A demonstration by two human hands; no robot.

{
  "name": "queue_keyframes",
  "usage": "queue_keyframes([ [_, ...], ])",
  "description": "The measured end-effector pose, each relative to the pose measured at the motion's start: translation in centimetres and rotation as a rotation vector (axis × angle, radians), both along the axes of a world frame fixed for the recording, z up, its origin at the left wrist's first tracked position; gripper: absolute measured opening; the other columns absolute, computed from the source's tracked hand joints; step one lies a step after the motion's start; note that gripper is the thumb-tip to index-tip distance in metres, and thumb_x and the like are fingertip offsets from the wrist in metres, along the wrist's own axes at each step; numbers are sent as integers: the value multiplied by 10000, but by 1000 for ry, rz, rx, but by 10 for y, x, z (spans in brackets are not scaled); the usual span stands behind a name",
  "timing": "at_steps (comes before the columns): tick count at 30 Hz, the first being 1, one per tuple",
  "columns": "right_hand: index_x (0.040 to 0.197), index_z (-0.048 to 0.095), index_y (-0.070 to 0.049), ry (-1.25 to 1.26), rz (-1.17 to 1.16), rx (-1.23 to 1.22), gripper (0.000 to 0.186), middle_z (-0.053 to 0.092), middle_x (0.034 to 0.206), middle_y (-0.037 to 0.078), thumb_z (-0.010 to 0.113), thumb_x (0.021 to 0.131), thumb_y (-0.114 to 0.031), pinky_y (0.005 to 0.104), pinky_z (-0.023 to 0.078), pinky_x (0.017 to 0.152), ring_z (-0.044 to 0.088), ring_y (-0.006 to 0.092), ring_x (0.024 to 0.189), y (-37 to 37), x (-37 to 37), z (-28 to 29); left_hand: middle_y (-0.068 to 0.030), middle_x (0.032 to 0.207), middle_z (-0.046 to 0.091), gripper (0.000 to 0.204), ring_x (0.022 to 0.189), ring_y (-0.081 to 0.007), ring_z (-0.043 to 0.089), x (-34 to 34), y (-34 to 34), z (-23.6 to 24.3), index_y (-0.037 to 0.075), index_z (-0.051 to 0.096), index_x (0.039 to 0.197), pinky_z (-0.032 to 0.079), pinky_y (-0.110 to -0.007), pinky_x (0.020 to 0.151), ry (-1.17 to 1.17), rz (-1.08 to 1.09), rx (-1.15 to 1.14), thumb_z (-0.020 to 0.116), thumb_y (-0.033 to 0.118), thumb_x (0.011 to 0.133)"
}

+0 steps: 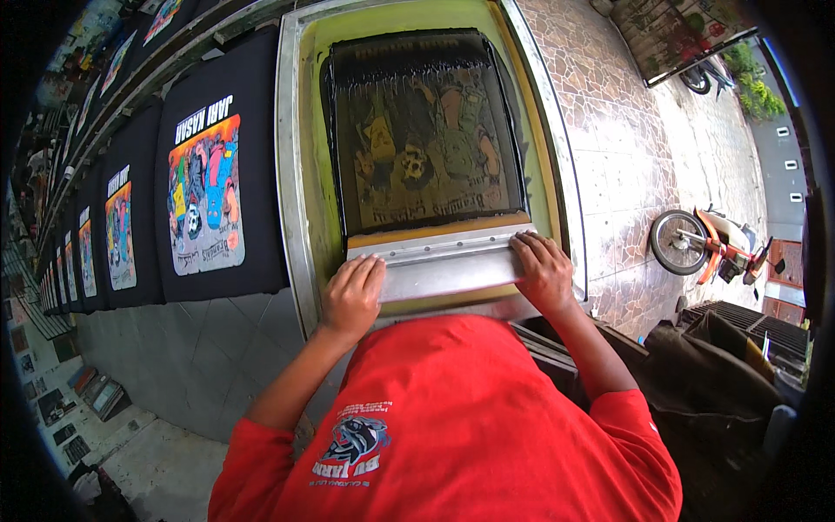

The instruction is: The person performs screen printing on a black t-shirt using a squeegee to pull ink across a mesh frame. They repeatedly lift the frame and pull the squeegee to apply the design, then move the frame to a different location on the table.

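A silver metal squeegee with a tan blade [444, 270] lies across the near end of a screen-printing frame [294, 122]. My left hand [352, 296] grips its left end, and my right hand [544, 274] grips its right end, both with fingers curled over the metal. The screen has a yellow-green border [396, 24] around a dark print area [422, 148], where a colourful figure design with a ball shows faintly. Black ink [409, 56] bands its far edge and runs down both sides. What lies beneath the screen is mostly hidden.
Several black printed shirts [200, 87] on boards run in a row to the left, beside a rail. Right are tiled paving, an orange-and-white motorbike [713, 244] and dark piled items [696, 383] near my right arm. My red shirt [452, 418] fills the lower middle.
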State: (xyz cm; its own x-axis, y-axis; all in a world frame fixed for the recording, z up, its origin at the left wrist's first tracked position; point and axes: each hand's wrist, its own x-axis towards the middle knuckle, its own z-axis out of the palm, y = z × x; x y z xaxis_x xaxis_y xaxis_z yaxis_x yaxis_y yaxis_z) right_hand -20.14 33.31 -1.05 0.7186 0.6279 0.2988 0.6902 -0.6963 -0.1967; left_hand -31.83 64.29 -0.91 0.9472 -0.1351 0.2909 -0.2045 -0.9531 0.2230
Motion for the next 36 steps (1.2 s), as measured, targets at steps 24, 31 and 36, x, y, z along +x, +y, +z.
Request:
queue_keyframes([
  [24,969,655,-138,32,-55,-208,222,682,773,74,719,763,-188,391,562,651,686,276,731,128,341,9,-146,966,697,314,871,-331,675,336,128,13,103,677,989,545,-408,760,91,87,17,757,115,686],
  [31,884,703,-110,136,-39,-212,158,686,759,126,681,772,-220,398,554,683,681,314,737,130,366,49,-204,836,688,336,793,-357,678,364,147,50,51,708,991,522,-386,705,248,-17,-101,760,182,686],
  [36,865,673,-110,41,-33,-87,156,689,810,72,735,753,-199,396,561,666,685,262,738,110,308,64,-184,961,686,315,882,-352,672,302,112,73,87,693,1032,529,-419,789,155,121,-93,709,136,721],
])
